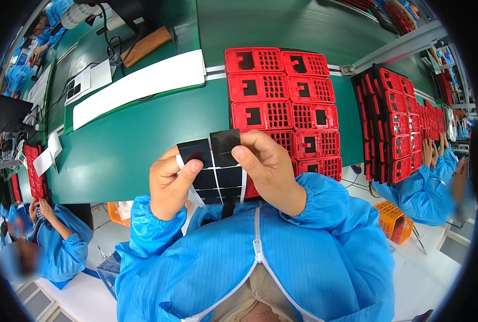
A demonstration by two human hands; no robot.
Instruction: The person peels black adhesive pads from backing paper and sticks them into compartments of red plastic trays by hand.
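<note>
Between my two hands is a white backing sheet bearing several black square stickers in rows. My left hand grips its left edge, thumb on top near the upper left black square. With thumb and fingers, my right hand pinches another black square sticker, which stands a little higher than its neighbour at the sheet's upper right corner. Whether that square is fully off the backing, I cannot tell. Just beyond my right hand lie red plastic housings in two columns, with grid holes and dark square openings.
Stacked trays of red housings stand at the right. A long white sheet lies on the green table at the left, near a brown wooden block. Co-workers in blue sit at left and right. An orange crate is on the floor.
</note>
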